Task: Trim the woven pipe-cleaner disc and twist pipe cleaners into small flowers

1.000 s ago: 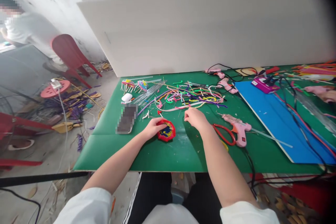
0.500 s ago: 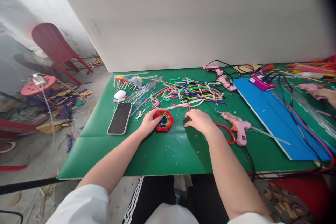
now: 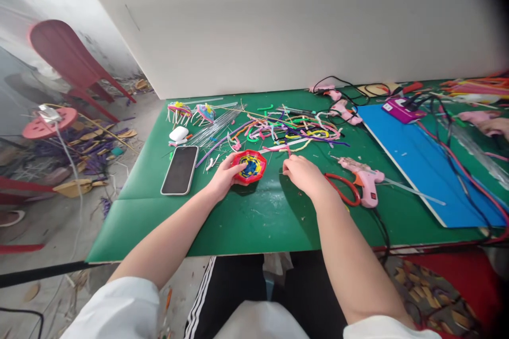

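My left hand (image 3: 224, 177) grips the left side of a red eight-sided shallow dish (image 3: 259, 170), its thumb over the rim. Blue and yellow rings fill the dish's middle, and it is tilted slightly up from the green tabletop. To the right of it, my right hand (image 3: 302, 172) is closed in a pinch at the end of a pink pipe cleaner (image 3: 283, 149); the fingertips are partly hidden. Just beyond both hands lies a tangled heap of colourful pipe cleaners (image 3: 296, 130). Scissors with red handles (image 3: 345, 196) rest beside my right wrist, partly under a pink glue gun (image 3: 366, 183).
A phone (image 3: 180, 170) and a white case (image 3: 178, 133) lie at the left, near two small jellyfish-like crafts (image 3: 205, 113) and clear sticks (image 3: 218, 132). At right are a blue board (image 3: 413, 164), a purple power strip (image 3: 403, 110) and cables. A co-worker's hand (image 3: 495, 126) shows at far right.
My left hand has raised and tilted the red dish, showing more of its inside. My right hand's fingers have drawn closer together. The whole view has shifted slightly.
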### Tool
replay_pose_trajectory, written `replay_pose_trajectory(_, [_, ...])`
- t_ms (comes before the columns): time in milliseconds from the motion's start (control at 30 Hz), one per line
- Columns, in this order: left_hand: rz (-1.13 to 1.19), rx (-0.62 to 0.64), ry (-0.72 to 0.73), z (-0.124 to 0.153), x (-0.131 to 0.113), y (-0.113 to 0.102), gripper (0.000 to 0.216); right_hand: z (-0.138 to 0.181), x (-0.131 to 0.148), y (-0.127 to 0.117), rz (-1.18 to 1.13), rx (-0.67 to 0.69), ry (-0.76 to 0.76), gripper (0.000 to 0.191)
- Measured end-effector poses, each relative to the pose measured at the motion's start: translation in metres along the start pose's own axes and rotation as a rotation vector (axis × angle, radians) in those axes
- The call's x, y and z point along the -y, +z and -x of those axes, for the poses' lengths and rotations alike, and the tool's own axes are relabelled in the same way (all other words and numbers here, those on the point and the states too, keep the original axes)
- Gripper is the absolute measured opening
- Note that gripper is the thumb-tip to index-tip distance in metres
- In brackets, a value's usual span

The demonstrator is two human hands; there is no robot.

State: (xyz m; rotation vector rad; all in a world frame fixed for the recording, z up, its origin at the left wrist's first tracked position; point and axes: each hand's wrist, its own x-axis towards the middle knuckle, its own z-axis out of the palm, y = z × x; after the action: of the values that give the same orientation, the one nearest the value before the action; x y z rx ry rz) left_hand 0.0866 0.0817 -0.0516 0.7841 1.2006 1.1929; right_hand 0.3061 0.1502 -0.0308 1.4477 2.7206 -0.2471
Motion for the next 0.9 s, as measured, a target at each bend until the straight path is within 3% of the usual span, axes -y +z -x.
replay_pose_trajectory(133, [-0.046, -0.047, 0.075, -0.001, 0.0, 0.001, 0.056, 0.001, -0.001, -0.006, 0.03, 0.018, 0.035, 0.005])
replay_pose_trajectory(367, [-0.117, -0.128, 0.124, 0.002, 0.0, 0.003, 0.049, 0.0, 0.0, 0.001, 0.029, 0.03, 0.019, 0.01])
replay_pose_trajectory(467, [-0.134, -0.142, 0.143, 0.004, 0.0, 0.003, 0.048, 0.0, 0.003, 0.001, -0.007, -0.03, 0.0, 0.013])
replay_pose_trajectory(667, [-0.084, -0.138, 0.134, 0.002, 0.004, 0.003, 0.047, -0.01, 0.018, -0.001, -0.218, -0.306, 0.052, 0.014])
replay_pose_trajectory(900, [-0.057, -0.144, 0.12, 0.002, 0.006, 0.004, 0.044, -0.029, 0.03, 0.027, -0.283, -0.289, 0.148, 0.023])
